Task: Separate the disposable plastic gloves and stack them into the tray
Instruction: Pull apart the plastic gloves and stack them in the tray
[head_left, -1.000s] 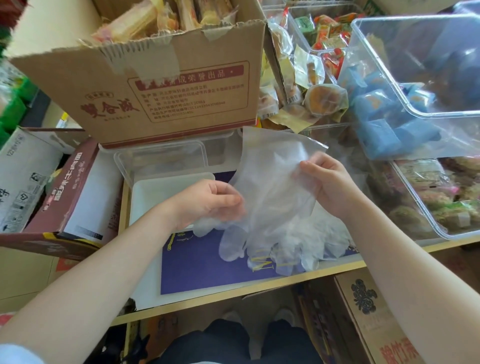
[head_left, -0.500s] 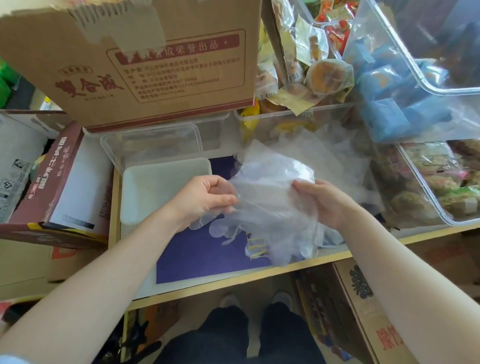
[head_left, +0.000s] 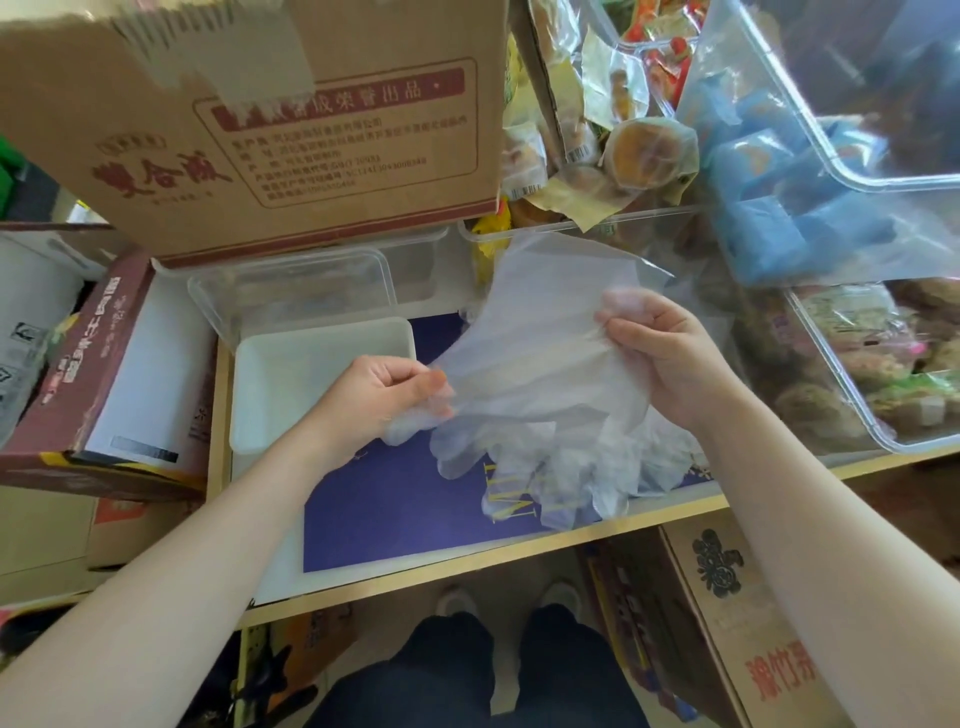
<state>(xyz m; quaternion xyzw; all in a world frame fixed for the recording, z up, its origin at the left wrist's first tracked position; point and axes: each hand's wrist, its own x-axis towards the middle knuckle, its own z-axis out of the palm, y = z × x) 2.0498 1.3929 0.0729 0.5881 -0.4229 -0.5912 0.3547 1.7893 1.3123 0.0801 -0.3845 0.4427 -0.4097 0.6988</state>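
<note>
Above the desk's (head_left: 467, 558) near edge, over a purple sheet (head_left: 395, 504), the left hand (head_left: 382, 397) and right hand (head_left: 657, 353) each pinch a clear glove (head_left: 535, 343) in curled fingers; more gloves (head_left: 582, 467) lie beneath. Thin, limp and clingy, it probably peels best from the cuff. The white tray (head_left: 317, 374) sits just left, apparently empty. Behind crowd a cardboard box (head_left: 291, 135) and clear snack bins (head_left: 857, 171).

**Colours on my screen**

I see clear, milky gloves (head_left: 540, 374) over a deep purple mat (head_left: 395, 514) with yellow lettering. The tray (head_left: 270, 384) is plain white. The brown cardboard box (head_left: 260, 130) carries dark red print. Blue packets (head_left: 769, 208) fill a transparent bin (head_left: 810, 135). The counter (head_left: 519, 553) edge is pale wood.
</note>
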